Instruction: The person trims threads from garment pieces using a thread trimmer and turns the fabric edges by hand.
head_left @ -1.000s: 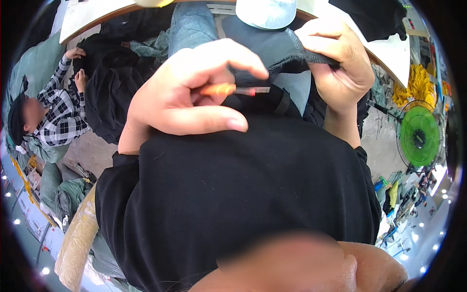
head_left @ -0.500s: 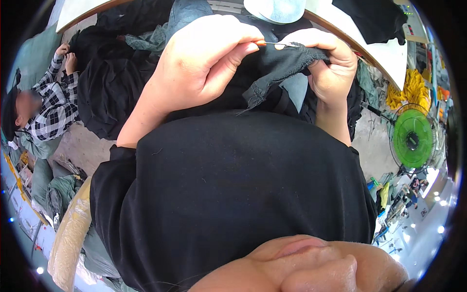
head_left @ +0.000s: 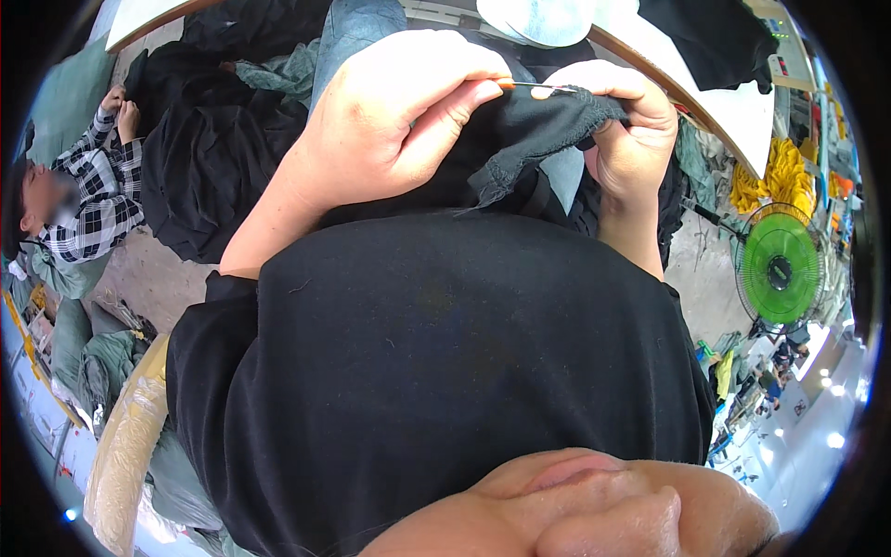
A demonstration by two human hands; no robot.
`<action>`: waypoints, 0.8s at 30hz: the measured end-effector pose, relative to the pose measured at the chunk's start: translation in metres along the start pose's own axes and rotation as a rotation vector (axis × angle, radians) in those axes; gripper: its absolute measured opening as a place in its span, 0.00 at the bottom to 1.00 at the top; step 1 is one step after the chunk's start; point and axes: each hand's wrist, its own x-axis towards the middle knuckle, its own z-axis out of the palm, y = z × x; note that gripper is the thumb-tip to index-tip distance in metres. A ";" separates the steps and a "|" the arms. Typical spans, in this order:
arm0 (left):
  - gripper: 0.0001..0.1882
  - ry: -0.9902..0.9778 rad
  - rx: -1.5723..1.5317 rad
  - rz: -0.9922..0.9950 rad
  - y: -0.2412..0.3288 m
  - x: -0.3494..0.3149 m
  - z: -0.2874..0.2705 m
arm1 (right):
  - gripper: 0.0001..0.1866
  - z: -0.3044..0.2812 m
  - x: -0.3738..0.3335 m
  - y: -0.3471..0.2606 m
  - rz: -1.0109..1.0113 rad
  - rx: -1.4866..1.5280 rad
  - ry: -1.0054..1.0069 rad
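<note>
My left hand [head_left: 394,116] is closed around the orange handle of a seam ripper [head_left: 534,86], most of which the fingers hide. Its thin metal shaft points right and meets the edge of a piece of black cloth [head_left: 538,139]. That edge is pinched between the thumb and fingers of my right hand [head_left: 639,116]. From there the cloth hangs down to the left, with a rough stitched border and loose threads at its lower corner. The exact tip of the seam ripper is too small to make out against the cloth.
A white table [head_left: 715,111] with a brown edge carries black fabric at the right. Beyond it stand a green fan [head_left: 780,269] and a yellow cloth heap [head_left: 775,176]. Dark garments [head_left: 200,176] are piled at the left, beside a person in a checked shirt [head_left: 93,213].
Both hands keep their grip on the seam ripper and the cloth, with only a slight shift. The hanging cloth corner has swung a little. The surroundings have moved slightly left in the view.
</note>
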 end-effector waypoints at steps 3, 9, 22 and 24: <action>0.09 0.009 -0.035 -0.014 -0.001 0.000 0.001 | 0.11 0.000 0.001 -0.001 0.003 0.028 -0.023; 0.08 0.004 -0.017 0.007 -0.001 0.001 0.000 | 0.11 0.004 0.005 -0.004 0.014 -0.011 -0.068; 0.08 -0.019 -0.097 -0.010 0.001 0.003 -0.002 | 0.09 0.004 0.012 -0.017 0.017 -0.162 -0.178; 0.08 -0.019 -0.109 -0.017 0.003 0.004 -0.001 | 0.09 0.004 0.014 -0.020 0.019 -0.226 -0.194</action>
